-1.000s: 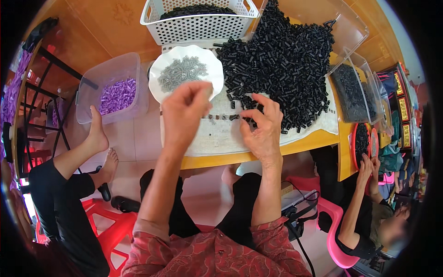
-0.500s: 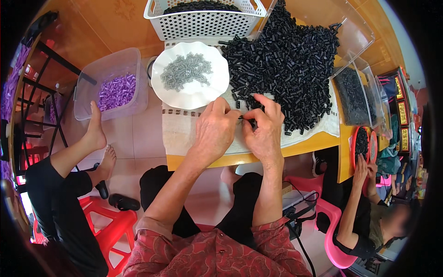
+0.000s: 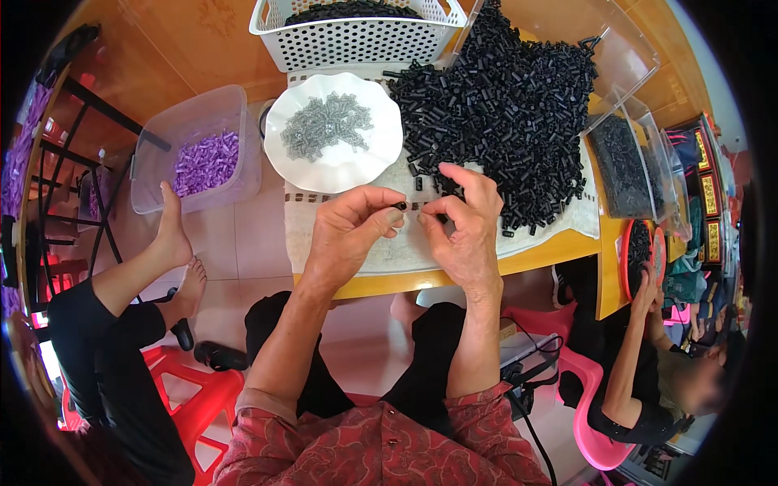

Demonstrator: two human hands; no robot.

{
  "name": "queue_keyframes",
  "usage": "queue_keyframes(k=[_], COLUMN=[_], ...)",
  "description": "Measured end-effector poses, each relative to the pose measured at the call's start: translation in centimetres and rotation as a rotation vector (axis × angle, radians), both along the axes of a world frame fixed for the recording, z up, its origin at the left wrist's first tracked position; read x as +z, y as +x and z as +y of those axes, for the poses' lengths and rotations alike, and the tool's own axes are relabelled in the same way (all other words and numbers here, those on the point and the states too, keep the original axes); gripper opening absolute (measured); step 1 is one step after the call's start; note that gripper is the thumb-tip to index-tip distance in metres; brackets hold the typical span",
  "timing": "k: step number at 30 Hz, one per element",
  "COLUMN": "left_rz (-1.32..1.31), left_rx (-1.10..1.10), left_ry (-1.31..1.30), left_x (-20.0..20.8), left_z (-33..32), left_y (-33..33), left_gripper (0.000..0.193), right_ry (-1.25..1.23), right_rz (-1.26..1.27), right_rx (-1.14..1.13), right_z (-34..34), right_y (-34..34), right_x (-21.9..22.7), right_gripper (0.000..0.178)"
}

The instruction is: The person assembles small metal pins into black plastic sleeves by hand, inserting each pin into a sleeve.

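Over the front of the cloth-covered table, my left hand (image 3: 348,235) pinches a small black tube (image 3: 400,206) between thumb and forefinger. A short gap to the right, my right hand (image 3: 470,223) has thumb and forefinger closed together; a bit of a black piece (image 3: 442,217) shows in its curled fingers, mostly hidden. Just beyond my right hand spreads a large heap of small black tubes (image 3: 506,121). Left of the heap stands a white wavy-rimmed plate (image 3: 373,166) with small clear-grey pieces (image 3: 328,125) on it.
A white perforated basket (image 3: 365,49) of black pieces stands at the back. Clear bins (image 3: 620,166) line the table's right side. A clear tub (image 3: 247,166) of purple pieces sits at left, near another person's bare foot (image 3: 170,231). At right, a co-worker's hands (image 3: 646,296) reach a red tray (image 3: 627,259).
My hands were close together at one black piece. The left has drawn away to the left with a black tube in its fingertips; the right has stayed nearly in place.
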State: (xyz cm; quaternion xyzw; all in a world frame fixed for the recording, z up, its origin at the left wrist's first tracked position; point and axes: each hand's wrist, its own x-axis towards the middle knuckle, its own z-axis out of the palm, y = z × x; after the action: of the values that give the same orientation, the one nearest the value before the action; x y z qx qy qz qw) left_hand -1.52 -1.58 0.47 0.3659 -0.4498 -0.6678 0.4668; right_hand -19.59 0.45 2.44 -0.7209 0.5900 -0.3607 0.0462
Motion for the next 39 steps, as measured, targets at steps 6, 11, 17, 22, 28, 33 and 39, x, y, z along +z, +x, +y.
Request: queue_keyframes(k=[6,11,17,22,28,33,39], left_rz=[0.069,-0.281,-0.437,-0.465,-0.488,-0.297,-0.299], left_rx=[0.008,0.033,0.024,0.044,0.056,0.054,0.058], left_ry=[0.095,-0.263,-0.298,-0.334,-0.358,-0.258,-0.262], left_x=[0.0,-0.7,0.6,0.4,0.3,-0.2,0.2], left_z=[0.0,0.3,1.0,1.0,1.1,0.9,1.0], left_y=[0.6,0.5,-0.1,-0.3,-0.3,-0.3,-0.3], left_gripper=[0.017,0.015,0.018,0.016,0.017,0.021,0.022], right_ry=[0.041,0.030,0.015,0.139,0.180,0.195,0.128], right_rz=[-0.011,-0.253,-0.500,-0.713,-0.452,-0.211,-0.087], right_rx=[0.082,0.047,0.053,-0.074,-0.042,-0.137,-0.169], right_z=[-0.1,-0.1,-0.1,0.2,0.3,0.2,0.1], right_y=[0.3,0.1,-1.5,-1.6,-0.6,-0.5,0.1], right_x=[-0.1,0.5,-0.2,-0.2,0.3,-0.4,-0.9], right_gripper=[0.015,0.013,0.009,0.012,0.012,0.013,0.014])
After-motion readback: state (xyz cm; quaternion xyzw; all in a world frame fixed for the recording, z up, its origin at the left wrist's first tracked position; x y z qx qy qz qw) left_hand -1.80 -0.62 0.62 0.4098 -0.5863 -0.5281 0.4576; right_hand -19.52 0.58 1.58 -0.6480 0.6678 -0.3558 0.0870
